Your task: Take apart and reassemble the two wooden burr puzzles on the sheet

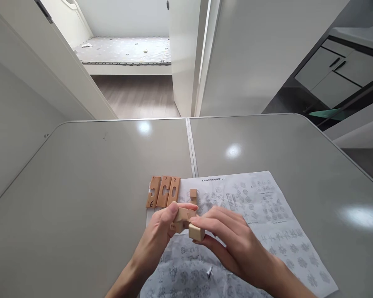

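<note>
Above a printed instruction sheet (286,223), my left hand (163,223) grips light wooden puzzle pieces (184,215) between thumb and fingers. My right hand (231,236) pinches a wooden block (197,232) by its end, close against those pieces. Whether the block is joined to them is hidden by the fingers. Just beyond my hands a small wooden piece (193,193) stands on the sheet. Left of it, three flat brown wooden pieces with cut-outs (153,192), (164,191), (174,191) lie side by side, some with markings.
The grey table (81,198) has a metal seam (191,145) across its middle. A small torn scrap (209,272) lies on the sheet near my right forearm. Beyond the table are a white door (189,54), a bed (124,49) and cabinets (338,66).
</note>
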The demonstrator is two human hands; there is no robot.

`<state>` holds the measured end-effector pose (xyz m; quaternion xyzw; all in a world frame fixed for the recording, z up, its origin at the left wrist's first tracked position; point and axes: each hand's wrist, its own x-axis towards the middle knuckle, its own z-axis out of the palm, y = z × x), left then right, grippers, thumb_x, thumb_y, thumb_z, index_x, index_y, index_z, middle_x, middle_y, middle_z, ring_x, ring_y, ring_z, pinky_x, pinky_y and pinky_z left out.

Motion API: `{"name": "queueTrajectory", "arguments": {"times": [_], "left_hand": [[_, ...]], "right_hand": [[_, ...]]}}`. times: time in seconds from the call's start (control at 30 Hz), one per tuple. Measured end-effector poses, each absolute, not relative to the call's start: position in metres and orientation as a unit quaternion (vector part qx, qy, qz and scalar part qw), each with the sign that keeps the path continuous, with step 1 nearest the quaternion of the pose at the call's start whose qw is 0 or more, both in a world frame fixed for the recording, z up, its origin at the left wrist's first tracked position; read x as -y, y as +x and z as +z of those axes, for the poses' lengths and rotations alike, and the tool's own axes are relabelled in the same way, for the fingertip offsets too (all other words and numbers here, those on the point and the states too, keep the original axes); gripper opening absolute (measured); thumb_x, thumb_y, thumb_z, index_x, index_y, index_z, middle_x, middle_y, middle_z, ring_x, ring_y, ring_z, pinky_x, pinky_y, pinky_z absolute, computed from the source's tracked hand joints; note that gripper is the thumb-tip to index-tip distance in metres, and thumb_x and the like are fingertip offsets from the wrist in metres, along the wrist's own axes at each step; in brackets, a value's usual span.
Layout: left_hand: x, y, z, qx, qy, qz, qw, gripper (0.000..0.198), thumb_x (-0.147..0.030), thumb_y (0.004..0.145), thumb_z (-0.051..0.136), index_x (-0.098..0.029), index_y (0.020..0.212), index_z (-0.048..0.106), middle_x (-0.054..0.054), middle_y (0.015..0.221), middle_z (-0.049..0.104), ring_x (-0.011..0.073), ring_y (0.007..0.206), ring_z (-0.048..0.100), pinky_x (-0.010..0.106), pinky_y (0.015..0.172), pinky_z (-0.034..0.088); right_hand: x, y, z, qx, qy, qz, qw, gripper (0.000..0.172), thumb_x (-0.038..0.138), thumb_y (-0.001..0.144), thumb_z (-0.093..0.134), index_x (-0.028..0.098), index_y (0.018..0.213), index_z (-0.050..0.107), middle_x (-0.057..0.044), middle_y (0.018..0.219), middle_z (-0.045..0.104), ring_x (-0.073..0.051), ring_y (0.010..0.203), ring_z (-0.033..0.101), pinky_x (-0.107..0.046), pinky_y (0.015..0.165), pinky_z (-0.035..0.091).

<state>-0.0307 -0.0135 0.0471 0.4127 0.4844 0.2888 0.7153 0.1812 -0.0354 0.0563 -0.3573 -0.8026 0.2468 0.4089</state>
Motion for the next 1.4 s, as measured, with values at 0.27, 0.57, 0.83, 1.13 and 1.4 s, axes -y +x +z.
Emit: {"name": "queueTrajectory", "arguments": {"times": [0.27,0.57,0.83,1.13,1.4], "left_hand": [[0.003,-0.04,0.053,-0.538,0.557,0.374,0.51,0.059,-0.062,0.092,0.077,-0.021,0.133,0.071,0.013,0.125,0.08,0.0317,0.117,0.075,0.044,0.105,0.06],[-0.023,-0.051,0.035,-0.421,0.824,0.268,0.268,0.07,-0.042,0.084,0.091,-0.027,0.147,0.062,0.011,0.133,0.078,0.0337,0.129,0.068,0.051,0.11,0.057],[-0.038,-0.055,0.025,-0.416,0.849,0.187,0.268,0.077,-0.038,0.082,0.091,-0.031,0.152,0.059,0.013,0.149,0.066,0.0367,0.141,0.06,0.054,0.115,0.054],[-0.041,-0.055,0.019,-0.418,0.852,0.171,0.264,0.068,-0.047,0.092,0.081,-0.031,0.154,0.057,0.014,0.167,0.05,0.037,0.154,0.049,0.056,0.124,0.046],[-0.046,-0.068,0.01,-0.382,0.88,0.176,0.219,0.076,-0.057,0.099,0.071,-0.035,0.165,0.039,0.01,0.171,0.047,0.0333,0.164,0.035,0.056,0.131,0.039]], "right_hand": [[0.038,0.188,0.058,0.77,-0.416,0.324,0.359,0.012,0.032,0.11,0.059,0.023,0.104,0.064,-0.001,0.083,0.069,-0.017,0.07,0.063,-0.031,0.065,0.051],[0.015,0.21,0.039,0.595,-0.609,0.45,0.269,0.051,0.063,0.109,0.047,0.022,0.083,0.063,-0.001,0.071,0.065,-0.016,0.058,0.055,-0.028,0.051,0.043],[-0.012,0.193,0.03,0.603,-0.649,0.423,0.187,0.042,0.054,0.108,0.049,0.024,0.082,0.061,-0.003,0.077,0.076,-0.022,0.068,0.068,-0.033,0.064,0.047],[-0.026,0.179,0.032,0.629,-0.676,0.354,0.148,0.029,0.044,0.108,0.052,0.024,0.087,0.06,-0.003,0.082,0.078,-0.024,0.074,0.072,-0.033,0.064,0.043],[-0.017,0.183,0.024,0.63,-0.658,0.367,0.19,0.026,0.047,0.106,0.052,0.025,0.094,0.059,-0.001,0.074,0.076,-0.022,0.065,0.068,-0.033,0.061,0.043]]}}
